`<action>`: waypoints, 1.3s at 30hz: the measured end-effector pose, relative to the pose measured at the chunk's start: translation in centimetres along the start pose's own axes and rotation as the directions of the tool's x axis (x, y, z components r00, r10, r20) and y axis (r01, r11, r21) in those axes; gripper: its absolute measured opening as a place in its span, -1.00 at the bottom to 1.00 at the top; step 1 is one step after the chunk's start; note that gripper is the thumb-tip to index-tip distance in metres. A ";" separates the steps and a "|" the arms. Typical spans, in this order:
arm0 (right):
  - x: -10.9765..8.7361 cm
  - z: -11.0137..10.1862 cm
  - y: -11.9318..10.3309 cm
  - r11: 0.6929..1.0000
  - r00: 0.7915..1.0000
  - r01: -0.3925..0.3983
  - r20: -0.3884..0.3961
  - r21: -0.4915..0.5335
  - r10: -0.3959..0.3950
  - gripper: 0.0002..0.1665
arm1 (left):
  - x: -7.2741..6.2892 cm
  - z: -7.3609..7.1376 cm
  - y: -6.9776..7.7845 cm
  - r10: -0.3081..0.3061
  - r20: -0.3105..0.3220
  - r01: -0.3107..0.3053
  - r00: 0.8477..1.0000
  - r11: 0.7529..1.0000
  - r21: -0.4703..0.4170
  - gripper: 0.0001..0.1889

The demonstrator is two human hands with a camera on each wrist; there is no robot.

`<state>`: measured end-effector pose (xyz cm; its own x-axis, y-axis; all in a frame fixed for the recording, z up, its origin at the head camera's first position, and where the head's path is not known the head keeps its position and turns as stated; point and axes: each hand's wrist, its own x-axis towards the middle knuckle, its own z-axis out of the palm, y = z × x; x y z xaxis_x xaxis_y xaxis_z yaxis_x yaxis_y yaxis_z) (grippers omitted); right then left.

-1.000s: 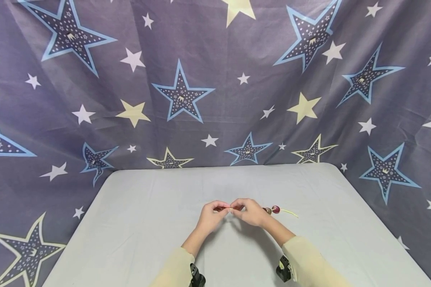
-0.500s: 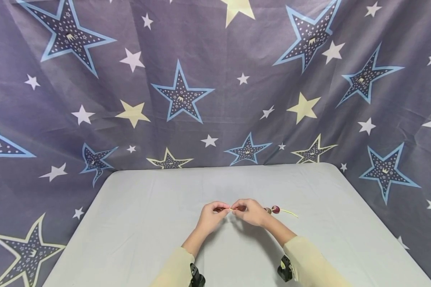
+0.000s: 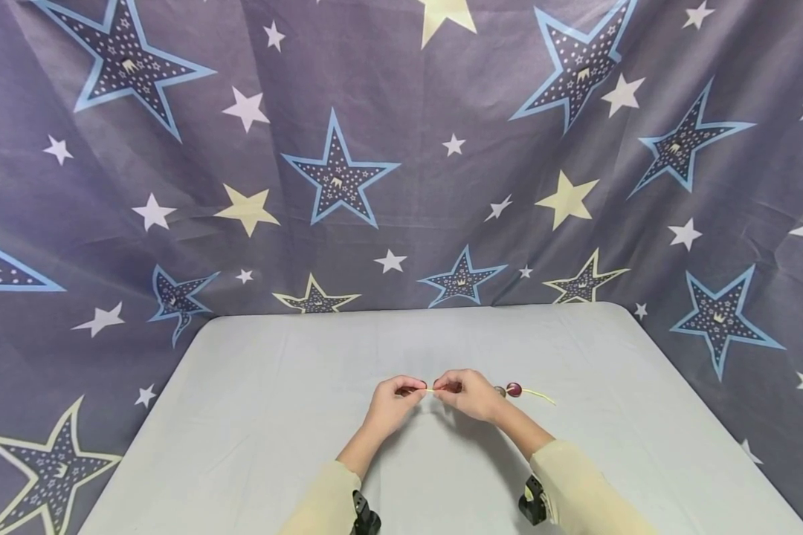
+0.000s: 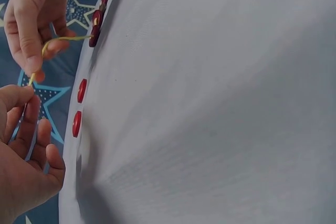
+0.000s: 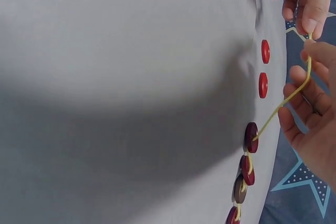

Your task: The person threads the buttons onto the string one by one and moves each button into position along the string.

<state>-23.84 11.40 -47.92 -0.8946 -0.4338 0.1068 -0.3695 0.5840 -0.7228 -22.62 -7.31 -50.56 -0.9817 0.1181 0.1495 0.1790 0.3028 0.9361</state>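
While my left grip (image 3: 389, 406) and right grip (image 3: 471, 396) pinch the yellow string (image 5: 286, 99) above the bench (image 3: 294, 394), left of the threaded buttons (image 5: 250, 132), it looks light and limp, best held near its end.

String (image 5: 266, 121) yellow; two off-string buttons (image 5: 263, 85) plain bright red, strung ones maroon button (image 5: 251, 137), dark red button (image 5: 248, 170), brown button (image 5: 240, 189), then another dark red. Table cover (image 3: 274, 416) plain pale grey, sleeves (image 3: 328, 501) plain cream, wrist straps/cameras (image 3: 366, 514) black. Backdrop (image 3: 375, 74) muted purple-grey to slate with solid white and pale-yellow stars, plus dark dotted crown-print stars edged light blue or yellow.
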 end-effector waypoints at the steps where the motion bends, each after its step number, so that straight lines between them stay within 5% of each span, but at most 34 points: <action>1: 0.0 0.0 0.0 1.000 1.000 -0.003 0.000 0.001 0.003 -0.86 | 0.0 0.0 0.0 -0.002 0.000 0.002 1.000 1.000 -0.002 -0.88; 16: 0.0 -0.2 0.4 1.000 0.999 0.002 -0.049 -0.013 -0.002 -0.85 | 0.2 -0.1 -0.8 -0.021 -0.006 0.021 1.000 1.000 -0.004 -0.86; 21: -0.1 -0.4 0.5 1.000 0.998 0.006 -0.064 -0.016 -0.007 -0.86 | 0.3 -0.2 -0.9 -0.001 -0.017 0.004 1.000 0.990 0.138 -0.86; 28: -0.2 -0.6 0.8 1.000 0.996 0.009 -0.085 -0.029 -0.011 -0.90 | 0.5 -0.1 -0.9 0.069 -0.039 -0.042 0.997 0.882 0.469 -0.77; 35: -0.2 -0.8 0.8 0.999 0.997 -0.001 -0.083 -0.043 -0.003 -0.90 | 1.4 0.3 -0.8 0.117 -0.012 -0.084 0.993 0.782 0.618 -0.72; 39: -0.2 -1.0 0.8 0.999 0.997 0.001 -0.081 -0.043 -0.004 -0.89 | 1.8 0.5 -0.6 0.088 0.012 -0.074 0.996 0.753 0.654 -0.68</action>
<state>-24.24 12.63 -47.84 -0.9105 -0.3792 0.1651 -0.3807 0.6126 -0.6927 -24.43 -6.87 -51.05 -0.9613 0.1553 0.2277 0.2503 0.8377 0.4855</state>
